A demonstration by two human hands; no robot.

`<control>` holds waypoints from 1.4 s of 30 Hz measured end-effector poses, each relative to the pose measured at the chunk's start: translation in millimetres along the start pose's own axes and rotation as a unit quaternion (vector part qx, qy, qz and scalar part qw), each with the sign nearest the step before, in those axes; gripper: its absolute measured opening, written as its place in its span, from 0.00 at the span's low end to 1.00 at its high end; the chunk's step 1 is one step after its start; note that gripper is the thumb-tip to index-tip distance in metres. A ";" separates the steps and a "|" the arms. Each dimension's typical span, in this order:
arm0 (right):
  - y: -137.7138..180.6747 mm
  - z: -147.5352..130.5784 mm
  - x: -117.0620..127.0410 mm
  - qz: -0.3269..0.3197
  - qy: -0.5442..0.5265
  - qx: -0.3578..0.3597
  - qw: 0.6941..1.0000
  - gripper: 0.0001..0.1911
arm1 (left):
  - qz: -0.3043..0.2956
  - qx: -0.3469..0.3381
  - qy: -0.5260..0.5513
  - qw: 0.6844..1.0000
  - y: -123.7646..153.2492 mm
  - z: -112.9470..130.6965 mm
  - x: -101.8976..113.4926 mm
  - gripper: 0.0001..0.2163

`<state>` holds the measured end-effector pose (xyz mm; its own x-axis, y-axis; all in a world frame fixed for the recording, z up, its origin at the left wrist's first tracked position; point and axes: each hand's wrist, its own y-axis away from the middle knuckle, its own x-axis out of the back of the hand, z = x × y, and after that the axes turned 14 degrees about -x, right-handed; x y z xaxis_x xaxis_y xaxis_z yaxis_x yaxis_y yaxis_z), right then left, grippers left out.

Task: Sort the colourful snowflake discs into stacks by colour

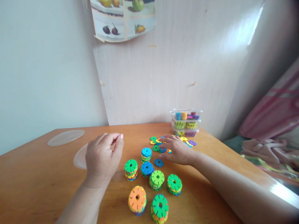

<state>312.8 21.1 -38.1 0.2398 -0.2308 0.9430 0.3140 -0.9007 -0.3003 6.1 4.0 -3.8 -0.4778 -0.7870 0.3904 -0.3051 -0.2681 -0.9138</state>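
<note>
Several stacks of coloured notched plastic discs stand on the wooden table (35,186): a green-topped stack (131,169), two blue-topped stacks (146,154) (147,169), an orange-topped stack (137,200) and three more green-topped stacks (157,179) (174,184) (160,208). My left hand (104,157) hovers left of the stacks, fingers curled, thumb and fingertips pinched together; what they hold is hidden. My right hand (176,148) lies flat, fingers spread, on a loose pile of discs (156,142). A single blue disc (159,162) lies beside it.
A clear plastic box (186,123) filled with more discs stands at the table's far right against the wall. Two clear round lids (66,137) (80,157) lie at the left. A bed with pink cloth (271,146) is to the right of the table.
</note>
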 end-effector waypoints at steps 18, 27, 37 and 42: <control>-16.3 -5.1 -12.7 0.060 0.014 -0.053 0.997 0.18 | -0.015 0.003 -0.003 1.000 0.7 -0.1 -0.2 0.10; -4.9 -7.0 -12.5 -0.178 -0.292 -0.170 0.924 0.14 | -0.009 -0.001 -0.003 1.000 1.1 -1.2 0.0 0.10; -6.0 4.7 -3.9 -0.078 -0.053 -0.147 0.985 0.17 | -0.010 0.004 -0.008 1.000 0.4 0.2 0.5 0.09; -4.7 7.1 -2.0 -0.094 0.001 -0.124 0.988 0.18 | -0.006 -0.001 -0.009 1.000 0.0 0.1 0.4 0.10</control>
<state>317.3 28.4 -39.7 0.1959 -0.0513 0.9793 0.1189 -0.9900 -0.0756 6.0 3.6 -3.7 -0.4590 -0.7933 0.3999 -0.3127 -0.2771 -0.9086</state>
